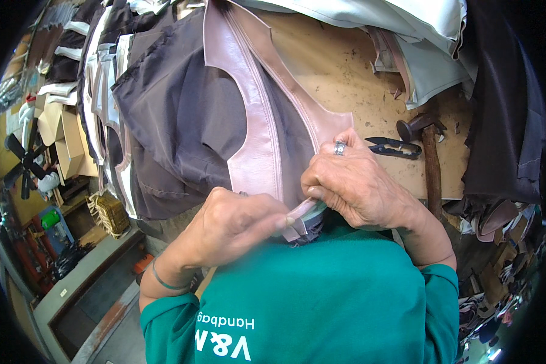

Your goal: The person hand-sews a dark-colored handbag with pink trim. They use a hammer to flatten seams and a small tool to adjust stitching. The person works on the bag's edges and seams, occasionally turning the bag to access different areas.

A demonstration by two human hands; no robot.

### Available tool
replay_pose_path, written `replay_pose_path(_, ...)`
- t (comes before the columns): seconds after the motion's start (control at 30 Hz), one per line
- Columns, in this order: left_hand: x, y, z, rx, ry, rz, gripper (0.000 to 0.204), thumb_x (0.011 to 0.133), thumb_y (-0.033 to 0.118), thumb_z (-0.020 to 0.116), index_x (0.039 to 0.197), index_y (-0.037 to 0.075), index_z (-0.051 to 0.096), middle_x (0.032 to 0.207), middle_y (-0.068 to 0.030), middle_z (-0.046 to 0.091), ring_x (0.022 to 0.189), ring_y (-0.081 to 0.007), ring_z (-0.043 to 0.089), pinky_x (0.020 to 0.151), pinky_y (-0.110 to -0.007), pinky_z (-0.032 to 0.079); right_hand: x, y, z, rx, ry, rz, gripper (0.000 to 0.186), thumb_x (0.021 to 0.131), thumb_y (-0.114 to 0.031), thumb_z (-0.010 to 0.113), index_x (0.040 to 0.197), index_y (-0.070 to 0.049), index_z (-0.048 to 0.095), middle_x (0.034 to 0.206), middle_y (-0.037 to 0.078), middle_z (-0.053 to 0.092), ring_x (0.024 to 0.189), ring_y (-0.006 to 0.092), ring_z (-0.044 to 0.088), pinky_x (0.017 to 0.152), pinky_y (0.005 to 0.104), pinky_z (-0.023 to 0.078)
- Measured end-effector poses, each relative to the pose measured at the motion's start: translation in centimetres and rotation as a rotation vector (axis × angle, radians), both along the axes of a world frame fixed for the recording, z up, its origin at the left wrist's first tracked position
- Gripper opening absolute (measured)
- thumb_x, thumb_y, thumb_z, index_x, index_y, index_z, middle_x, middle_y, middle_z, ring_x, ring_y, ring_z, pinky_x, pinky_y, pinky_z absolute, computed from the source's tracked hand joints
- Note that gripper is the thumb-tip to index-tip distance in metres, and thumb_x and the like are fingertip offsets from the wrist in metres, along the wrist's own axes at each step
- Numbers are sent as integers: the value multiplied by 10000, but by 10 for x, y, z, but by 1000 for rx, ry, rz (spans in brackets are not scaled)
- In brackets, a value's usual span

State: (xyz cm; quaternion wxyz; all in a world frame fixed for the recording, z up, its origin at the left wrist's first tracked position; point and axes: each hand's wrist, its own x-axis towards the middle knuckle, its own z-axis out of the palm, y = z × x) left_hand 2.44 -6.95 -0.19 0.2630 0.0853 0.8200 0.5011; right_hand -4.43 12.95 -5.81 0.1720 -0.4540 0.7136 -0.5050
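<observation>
A pink leather piece [255,142], with a stitched seam or zipper along its middle, is joined to dark lining cloth [185,103]. It reaches from the table's far side to its near edge, close to my body. My right hand [364,182], a ring on one finger, is closed on the near right edge of the leather, thumb on top. My left hand [236,224] pinches at its near end; the fingertips are slightly smeared by motion. Between the hands the leather's edge is folded into a narrow strip, partly hidden by the fingers.
On the wooden table [327,54] to the right lie black thread snips [394,147] and a hammer [432,164]. Pale leather sheets [431,67] lie at the far right; dark cloth [503,127] hangs over the right edge. More bag pieces [106,91] are layered at left, near a black fan [25,164].
</observation>
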Motion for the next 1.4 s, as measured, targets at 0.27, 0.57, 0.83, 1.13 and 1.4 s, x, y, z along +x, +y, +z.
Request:
replay_pose_path(0.27, -1, 1, 0, 13, -58, 26, 92, 793, 70, 577, 851, 29, 634, 615, -113, 599, 542, -220, 615, 490, -284, 464, -2, -1, -1, 25, -51, 45, 39, 780, -132, 547, 767, -102, 525, 630, 31, 483, 651, 204, 467, 686, 334, 293)
replay_pose_path(0.57, -1, 11, 2, 53, -100, 133, 82, 793, 56, 585, 843, 13, 633, 681, -76, 652, 591, -170, 646, 534, -251, 500, -6, 2, 3, 47, -123, 94, 82, 823, -159, 524, 784, -86, 526, 641, 53, 492, 676, 238, 465, 711, 366, 302)
replay_pose_path(0.83, -1, 10, 0, 155, -65, 120, 99, 821, 48, 552, 881, -1, 614, 696, -84, 655, 619, -163, 653, 552, -252, 505, -8, -1, 2, 23, -141, 90, 166, 859, -198, 485, 744, -79, 505, 634, 67, 484, 677, 249, 455, 730, 387, 309)
replay_pose_path(1.13, -3, 15, -2, 125, -74, 159, 98, 810, 59, 574, 855, -8, 629, 695, -94, 653, 607, -134, 639, 554, -238, 492, -12, 1, 2, -14, -183, 93, 184, 867, -198, 475, 731, -77, 502, 613, 70, 467, 638, 245, 425, 702, 369, 298)
replay_pose_path(1.4, 3, 18, -9, 115, -91, 248, 72, 777, 31, 597, 832, 1, 632, 667, -95, 647, 556, -125, 620, 500, -236, 476, -13, 0, 0, 11, -265, 117, 175, 861, -186, 466, 733, -75, 510, 615, 81, 465, 637, 242, 423, 687, 352, 286)
